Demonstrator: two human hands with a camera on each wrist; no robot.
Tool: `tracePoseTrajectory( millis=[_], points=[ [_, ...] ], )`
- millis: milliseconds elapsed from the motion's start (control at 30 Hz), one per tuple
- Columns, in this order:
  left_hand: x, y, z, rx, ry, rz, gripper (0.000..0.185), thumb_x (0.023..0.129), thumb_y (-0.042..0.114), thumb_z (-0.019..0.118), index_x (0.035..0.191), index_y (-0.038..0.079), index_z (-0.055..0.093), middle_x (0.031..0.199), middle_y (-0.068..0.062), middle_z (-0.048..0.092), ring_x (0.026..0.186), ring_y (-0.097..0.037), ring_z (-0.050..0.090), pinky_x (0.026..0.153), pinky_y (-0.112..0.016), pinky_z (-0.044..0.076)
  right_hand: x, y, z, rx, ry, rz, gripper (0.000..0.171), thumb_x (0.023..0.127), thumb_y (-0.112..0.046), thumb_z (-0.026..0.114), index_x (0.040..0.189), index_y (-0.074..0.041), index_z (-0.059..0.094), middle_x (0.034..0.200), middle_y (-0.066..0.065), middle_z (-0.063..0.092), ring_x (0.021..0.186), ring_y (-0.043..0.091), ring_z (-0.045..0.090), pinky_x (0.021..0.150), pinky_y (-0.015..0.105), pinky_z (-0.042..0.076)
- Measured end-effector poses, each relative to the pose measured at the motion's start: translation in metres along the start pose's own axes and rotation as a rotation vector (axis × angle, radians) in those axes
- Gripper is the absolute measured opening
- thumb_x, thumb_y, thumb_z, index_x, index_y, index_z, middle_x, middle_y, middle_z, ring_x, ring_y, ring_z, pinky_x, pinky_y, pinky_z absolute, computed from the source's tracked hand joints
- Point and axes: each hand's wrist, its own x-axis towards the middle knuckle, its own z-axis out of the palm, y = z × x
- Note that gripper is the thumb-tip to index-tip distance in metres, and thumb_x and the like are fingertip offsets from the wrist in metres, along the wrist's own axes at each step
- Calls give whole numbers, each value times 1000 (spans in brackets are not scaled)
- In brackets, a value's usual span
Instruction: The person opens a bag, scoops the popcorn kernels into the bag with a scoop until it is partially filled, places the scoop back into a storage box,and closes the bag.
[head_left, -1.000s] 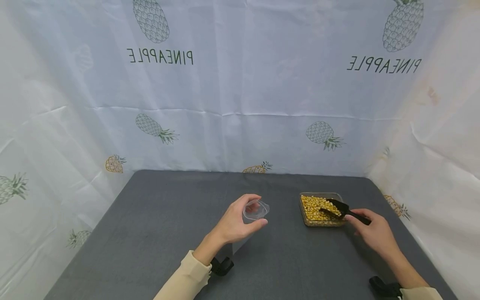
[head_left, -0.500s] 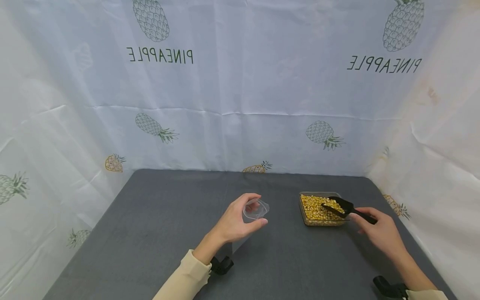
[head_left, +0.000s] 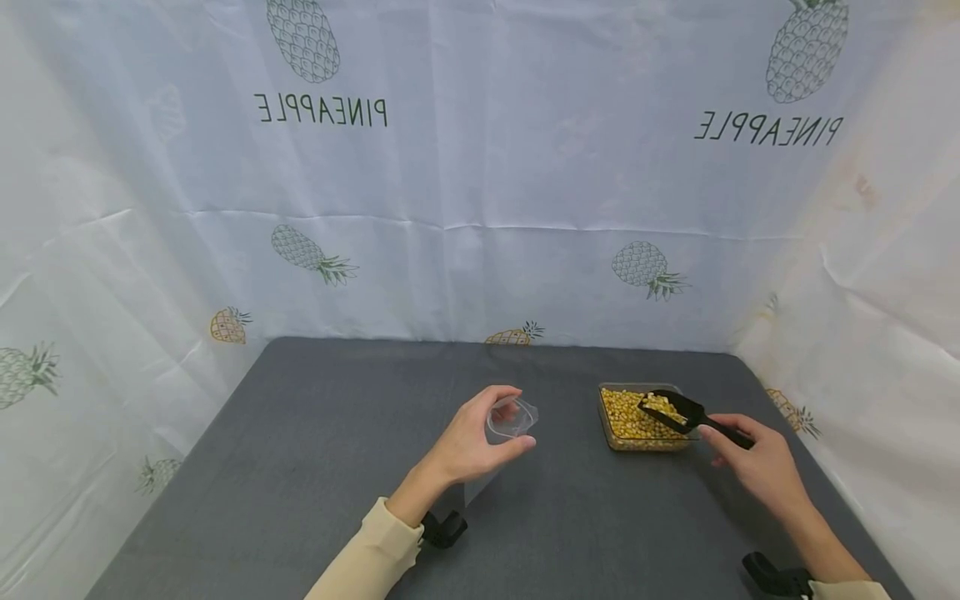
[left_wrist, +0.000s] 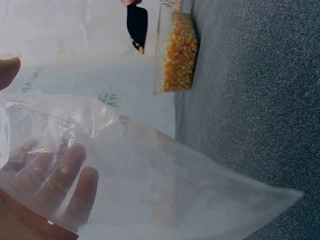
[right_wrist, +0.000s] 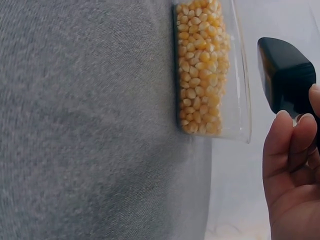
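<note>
My left hand [head_left: 468,442] holds a clear plastic bag [head_left: 510,417] open at its mouth above the grey table [head_left: 300,467]; in the left wrist view the bag [left_wrist: 150,185] hangs from my fingers [left_wrist: 65,180]. My right hand [head_left: 753,458] grips the handle of a black scoop [head_left: 675,410] loaded with corn kernels, lifted just over a clear rectangular container of kernels [head_left: 637,418]. In the right wrist view the container [right_wrist: 207,70] lies left of the scoop [right_wrist: 287,80] and my fingers [right_wrist: 290,160].
The table is walled by a white cloth with pineapple prints [head_left: 480,183] at the back and both sides. Black wrist mounts [head_left: 444,530] sit under both sleeves. Bare grey surface lies left of the bag and in front of the container.
The scoop has risen out of the kernels with a load and shifted slightly left. The left hand and bag have stayed in place.
</note>
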Motion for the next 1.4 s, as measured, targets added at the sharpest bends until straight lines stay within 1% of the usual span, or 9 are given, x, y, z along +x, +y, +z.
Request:
tracePoseTrajectory(
  millis=[67, 233, 333, 533, 733, 867, 967, 1100, 1400],
  points=[
    [0, 0, 0, 1, 0, 1, 59, 91, 37, 75, 141, 12, 54, 120, 2, 63, 106, -16, 62, 89, -36, 51, 0, -2, 0, 3, 3, 1, 44, 100, -33, 68, 130, 0, 64, 105, -16, 62, 66, 15, 69, 60, 29, 53],
    [0, -1, 0, 0, -5, 8, 59, 92, 36, 74, 141, 11, 53, 121, -6, 64, 106, -18, 62, 89, -36, 51, 2, -12, 1, 9, 5, -10, 42, 99, -32, 69, 129, -2, 65, 100, -6, 68, 66, 14, 68, 58, 31, 51],
    [0, -2, 0, -1, -7, 7, 59, 92, 35, 75, 141, 11, 53, 122, -10, 64, 106, -18, 62, 90, -37, 51, 2, -18, 2, 16, 6, -35, 40, 99, -30, 69, 128, -3, 66, 97, -5, 69, 66, 14, 67, 59, 31, 51],
    [1, -3, 0, 4, 3, 7, 59, 91, 35, 75, 141, 12, 53, 120, -5, 64, 105, -13, 60, 89, -36, 51, 2, -33, 6, 62, -12, -110, 34, 99, -24, 69, 126, -3, 67, 97, -4, 69, 67, 14, 67, 61, 30, 53],
    [1, -4, 0, -4, 6, 10, 58, 91, 35, 75, 141, 12, 54, 120, -7, 64, 105, -13, 60, 89, -36, 51, 2, -49, 12, 121, -47, -166, 30, 99, -16, 70, 125, -2, 68, 104, -11, 66, 68, 17, 69, 63, 32, 56],
    [1, -3, 0, -8, 1, 4, 59, 92, 35, 75, 141, 12, 53, 121, -4, 63, 106, -14, 60, 89, -36, 51, 4, -59, 17, 114, -60, -188, 28, 99, -16, 70, 123, -2, 68, 98, 0, 70, 67, 17, 68, 64, 32, 56],
    [1, -3, 0, -10, -3, -5, 59, 91, 35, 75, 141, 13, 53, 121, -1, 63, 106, -13, 61, 90, -36, 51, 6, -67, 21, 120, -74, -210, 27, 99, -16, 69, 122, -3, 68, 87, 4, 70, 66, 17, 67, 63, 33, 55],
    [1, -3, 0, -10, -2, -12, 59, 91, 35, 75, 141, 13, 53, 121, 1, 63, 106, -12, 61, 90, -36, 51, 10, -78, 25, 143, -91, -259, 25, 99, -13, 69, 122, -4, 69, 77, -1, 67, 65, 17, 64, 60, 32, 52],
    [1, -4, -1, -4, -6, -23, 62, 90, 36, 77, 142, 14, 53, 121, -3, 64, 107, -11, 60, 90, -36, 51, 11, -99, 37, 200, -126, -307, 25, 96, -7, 71, 121, -6, 70, 81, -1, 66, 67, 17, 64, 59, 32, 52]
  ],
)
